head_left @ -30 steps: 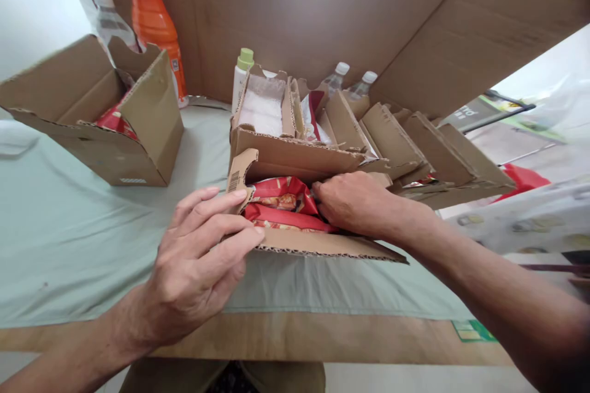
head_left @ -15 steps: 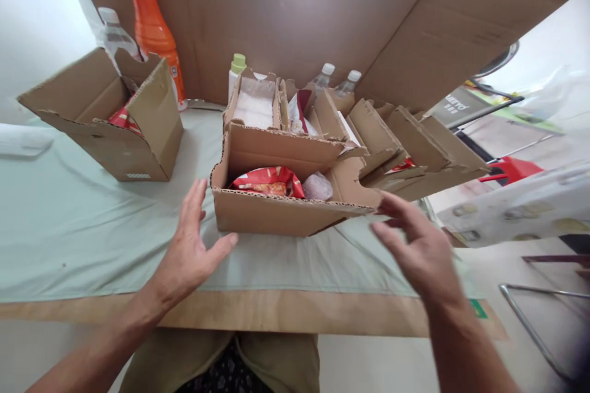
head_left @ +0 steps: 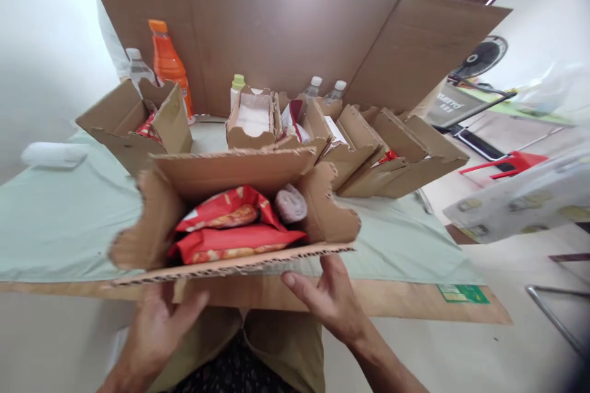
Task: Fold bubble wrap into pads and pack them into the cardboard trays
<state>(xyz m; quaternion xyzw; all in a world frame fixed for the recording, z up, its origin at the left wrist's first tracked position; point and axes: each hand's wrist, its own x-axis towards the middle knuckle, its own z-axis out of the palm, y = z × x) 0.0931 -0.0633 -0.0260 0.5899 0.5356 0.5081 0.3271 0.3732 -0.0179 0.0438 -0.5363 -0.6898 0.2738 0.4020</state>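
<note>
A cardboard box (head_left: 235, 173) is up close in front of me, tilted so that its open top faces me. Inside it lie red snack bags (head_left: 235, 244) and a clear plastic-wrapped roll (head_left: 291, 203). My left hand (head_left: 159, 319) grips the box from below at its near left side, thumb apart in front. Under the near right side, my right hand (head_left: 334, 298) holds it with the fingertips hidden behind the box wall.
Behind stands a row of cardboard boxes (head_left: 359, 135) before a tall cardboard panel (head_left: 286, 31). Another box (head_left: 124, 146) sits at the left, near an orange bottle (head_left: 170, 64). A white roll (head_left: 54, 155) lies on the green cloth (head_left: 41, 221). The wooden table edge (head_left: 391, 304) runs across the front.
Both hands have taken hold of the box, which has come away from the row towards me and tilted. The view has shifted, showing more above the panel.
</note>
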